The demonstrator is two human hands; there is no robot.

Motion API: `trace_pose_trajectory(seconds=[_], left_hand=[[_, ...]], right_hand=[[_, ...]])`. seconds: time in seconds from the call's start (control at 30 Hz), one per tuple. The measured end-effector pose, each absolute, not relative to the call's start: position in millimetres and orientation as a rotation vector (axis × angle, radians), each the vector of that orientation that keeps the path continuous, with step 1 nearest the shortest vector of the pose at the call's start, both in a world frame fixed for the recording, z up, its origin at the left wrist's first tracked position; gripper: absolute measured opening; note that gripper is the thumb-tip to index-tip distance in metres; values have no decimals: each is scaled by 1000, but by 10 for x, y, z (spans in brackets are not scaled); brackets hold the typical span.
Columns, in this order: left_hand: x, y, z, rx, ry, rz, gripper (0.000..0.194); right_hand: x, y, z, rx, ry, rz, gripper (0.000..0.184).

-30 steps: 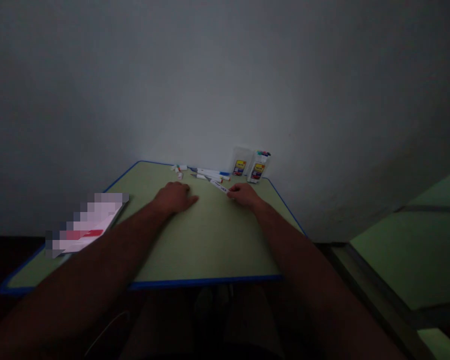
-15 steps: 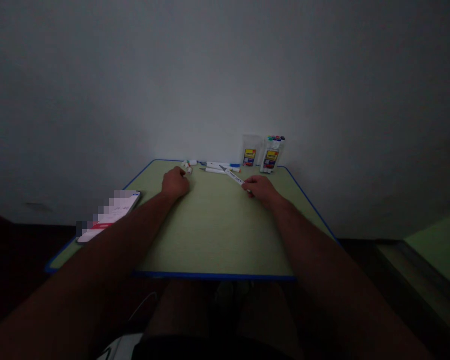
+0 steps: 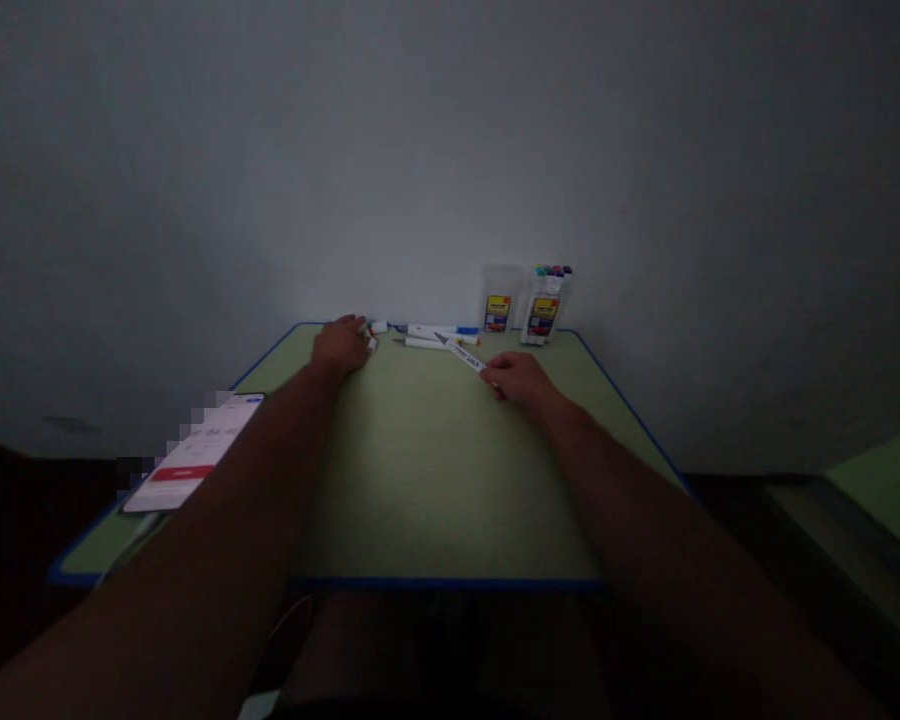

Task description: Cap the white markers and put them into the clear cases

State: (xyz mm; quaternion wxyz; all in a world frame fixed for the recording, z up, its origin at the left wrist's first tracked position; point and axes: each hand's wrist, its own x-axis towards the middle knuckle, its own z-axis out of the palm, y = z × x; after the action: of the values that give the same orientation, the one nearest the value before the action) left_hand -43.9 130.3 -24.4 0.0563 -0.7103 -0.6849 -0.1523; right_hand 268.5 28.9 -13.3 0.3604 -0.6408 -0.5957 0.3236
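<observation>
My right hand [image 3: 520,378] is closed on a white marker [image 3: 461,355] that points up and left over the green table [image 3: 427,470]. My left hand [image 3: 339,345] reaches to the table's far left end and lies over small loose marker caps [image 3: 373,334]; its fingers are curled, and whether they grip a cap is hidden. Between the hands, by the wall, lie two or three more white markers [image 3: 435,335], one with a blue end.
Two clear marker packs [image 3: 544,305] stand against the wall at the table's far right; one holds several coloured markers. A phone with a lit screen [image 3: 195,462] lies at the table's left edge. Another green table [image 3: 881,500] shows at the right.
My left hand has moved forward from the table's middle to the caps at the far edge. My right hand has lifted the white marker and drawn it slightly toward me.
</observation>
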Motion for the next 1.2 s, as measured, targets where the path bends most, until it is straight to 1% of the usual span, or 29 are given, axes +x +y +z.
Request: trace_pose_trajectory(seconds=[0.1, 0.2, 0.3, 0.47, 0.53, 0.63, 0.73, 0.77, 0.8, 0.93, 0.97, 1.1, 1.2], left_hand=[[-428, 1323, -222, -2109, -2139, -353, 49], [-410, 1301, -199, -2081, -2209, -323, 42], [-404, 1264, -195, -2029, -2247, -429, 35], [-404, 1130, -194, -1904, -2338, -717, 24], [-397, 1058, -167, -1906, -2352, -788, 24], [-362, 974, -91, -1944, -2415, -794, 33], [-274, 909, -4, -1995, -2439, -823, 29], [-229, 878, 18, -2005, -2437, -887, 27], [-177, 837, 36, -2007, -2455, -1037, 24], [68, 572, 67, -1939, -2652, -2014, 23], [121, 495, 67, -1942, -2652, -2187, 22], [216, 282, 46, -1868, -2663, -2544, 17], [178, 239, 29, -1908, -2538, -2746, 13]], right_hand=[[2690, 294, -144, -1648, -1523, 845, 8], [2705, 317, -171, -1633, -1523, 855, 9], [2719, 343, -199, -1628, -1534, 853, 8], [2718, 323, -185, -1652, -1558, 821, 11], [2712, 300, -162, -1664, -1565, 808, 11], [2702, 272, -133, -1660, -1576, 790, 11], [2694, 260, -118, -1658, -1577, 797, 11], [2693, 259, -116, -1653, -1574, 804, 10], [2693, 259, -116, -1644, -1573, 811, 10], [2695, 254, -118, -1598, -1566, 840, 10], [2695, 249, -117, -1588, -1563, 846, 9], [2687, 205, -87, -1567, -1555, 865, 6], [2682, 168, -49, -1566, -1543, 900, 3]])
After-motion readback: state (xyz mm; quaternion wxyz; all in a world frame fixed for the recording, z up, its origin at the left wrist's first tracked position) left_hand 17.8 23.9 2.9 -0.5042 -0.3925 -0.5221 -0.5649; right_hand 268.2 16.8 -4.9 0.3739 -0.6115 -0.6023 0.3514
